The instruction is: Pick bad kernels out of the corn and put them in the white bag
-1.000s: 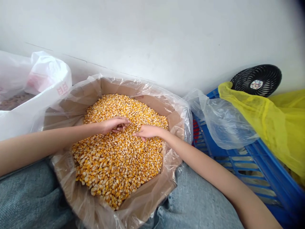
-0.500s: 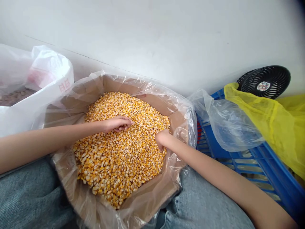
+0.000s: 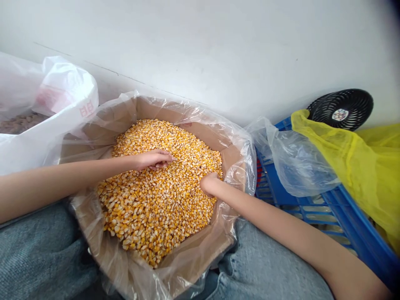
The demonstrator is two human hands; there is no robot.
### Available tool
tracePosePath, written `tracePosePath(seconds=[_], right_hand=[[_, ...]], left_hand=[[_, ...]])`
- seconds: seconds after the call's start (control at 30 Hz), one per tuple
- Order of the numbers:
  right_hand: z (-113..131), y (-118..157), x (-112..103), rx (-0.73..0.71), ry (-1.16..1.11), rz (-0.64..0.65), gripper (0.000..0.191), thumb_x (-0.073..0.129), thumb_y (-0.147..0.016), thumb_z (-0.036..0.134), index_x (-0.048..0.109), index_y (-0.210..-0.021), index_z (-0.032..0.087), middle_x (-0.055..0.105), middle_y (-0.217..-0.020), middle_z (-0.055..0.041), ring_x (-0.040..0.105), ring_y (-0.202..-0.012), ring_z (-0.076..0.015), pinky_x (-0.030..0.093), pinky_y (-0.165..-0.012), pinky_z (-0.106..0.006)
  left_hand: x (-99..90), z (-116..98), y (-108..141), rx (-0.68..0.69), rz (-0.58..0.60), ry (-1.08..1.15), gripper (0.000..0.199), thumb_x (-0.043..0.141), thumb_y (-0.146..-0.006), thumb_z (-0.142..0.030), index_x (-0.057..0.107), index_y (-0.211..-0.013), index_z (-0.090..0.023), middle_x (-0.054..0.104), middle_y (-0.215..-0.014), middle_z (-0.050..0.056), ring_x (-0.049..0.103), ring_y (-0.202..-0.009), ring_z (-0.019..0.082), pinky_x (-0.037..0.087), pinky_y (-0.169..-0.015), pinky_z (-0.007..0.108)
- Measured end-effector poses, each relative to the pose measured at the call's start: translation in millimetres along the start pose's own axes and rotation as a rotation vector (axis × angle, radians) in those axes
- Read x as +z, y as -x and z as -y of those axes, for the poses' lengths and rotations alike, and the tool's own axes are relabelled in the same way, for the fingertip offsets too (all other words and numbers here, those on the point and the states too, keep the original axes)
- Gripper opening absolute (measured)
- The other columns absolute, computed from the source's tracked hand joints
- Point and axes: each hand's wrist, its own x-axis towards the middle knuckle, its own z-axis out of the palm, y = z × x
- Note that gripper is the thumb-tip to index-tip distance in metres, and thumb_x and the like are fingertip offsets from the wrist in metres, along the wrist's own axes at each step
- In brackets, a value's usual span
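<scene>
Loose yellow and white corn kernels (image 3: 156,212) are heaped in a cardboard box (image 3: 121,121) lined with clear plastic, between my knees. My left hand (image 3: 155,159) reaches over the middle of the heap, low on the kernels. Its fingers are bent and pressed together, with the fingertips pointing right; anything between them is too small to make out. At the right side of the heap, my right hand (image 3: 208,183) is bent down at the wrist against the corn. Its fingers are hidden from view.
A white sack (image 3: 68,108) with brownish contents stands at the left. On the right are a blue plastic crate (image 3: 346,221), a clear plastic bag (image 3: 303,164), a yellow mesh bag (image 3: 359,166) and a black fan (image 3: 342,108). A white wall (image 3: 200,46) rises behind.
My right hand has shifted slightly left, its fingers now out of sight. My left hand remains over the corn in nearly the same pose. The view has moved a little.
</scene>
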Motion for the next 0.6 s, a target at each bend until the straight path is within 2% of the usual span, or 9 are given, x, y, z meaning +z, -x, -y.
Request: tracePosePath(seconds=[0.1,0.17,0.27,0.37,0.47,0.6], right_hand=[[10,20,-22,0.184,0.353,0.188,0.019,0.063,-0.040,0.013,0.045,-0.033,0.015,0.038,-0.035,0.0045,0.042,-0.040,-0.0082,0.034,-0.041,-0.021],[20,36,-36,0.155,0.365,0.277,0.015,0.059,-0.049,0.021,0.049,-0.040,0.014,0.037,-0.035,0.0042,0.037,-0.037,-0.0065,0.029,-0.038,-0.020],[35,56,-48,-0.079,-0.024,0.346,0.015,0.051,-0.060,0.028,0.053,-0.056,0.014,0.038,-0.041,0.0056,0.032,-0.037,-0.0042,0.026,-0.037,-0.018],[49,63,-52,-0.246,-0.432,0.330,0.014,0.050,-0.065,0.028,0.053,-0.067,0.015,0.043,-0.052,0.0051,0.037,-0.044,-0.0037,0.030,-0.041,-0.016],[56,61,-53,-0.310,-0.681,0.281,0.012,0.050,-0.066,0.024,0.053,-0.074,0.016,0.047,-0.061,0.0039,0.042,-0.049,-0.0036,0.034,-0.044,-0.015],[56,58,-52,-0.317,-0.823,0.221,0.012,0.050,-0.070,0.025,0.054,-0.079,0.017,0.049,-0.065,0.0022,0.044,-0.050,-0.0031,0.036,-0.042,-0.013]], left_hand=[[-0.6,0,-1,0.007,0.002,0.015,0.023,0.054,-0.065,-0.038,0.048,-0.065,-0.016,0.040,-0.052,-0.004,0.027,-0.039,0.004,0.014,-0.036,0.019],[0.2,-1,-1,-0.007,-0.015,0.028,0.022,0.053,-0.065,-0.036,0.047,-0.063,-0.016,0.040,-0.051,-0.004,0.027,-0.039,0.004,0.014,-0.036,0.019],[2.5,-3,0,-0.056,-0.033,0.053,0.022,0.051,-0.066,-0.034,0.044,-0.057,-0.015,0.038,-0.049,-0.004,0.026,-0.038,0.004,0.014,-0.035,0.019],[4.1,-4,0,-0.111,-0.010,0.100,0.027,0.049,-0.067,-0.037,0.041,-0.053,-0.015,0.034,-0.047,-0.004,0.023,-0.036,0.004,0.011,-0.034,0.018],[4.2,-4,-1,-0.159,0.025,0.140,0.030,0.047,-0.068,-0.040,0.041,-0.052,-0.015,0.031,-0.044,-0.005,0.021,-0.034,0.003,0.009,-0.033,0.018],[5.1,-4,-1,-0.243,0.059,0.230,0.025,0.050,-0.067,-0.036,0.044,-0.055,-0.014,0.033,-0.046,-0.004,0.022,-0.034,0.003,0.009,-0.031,0.017]])
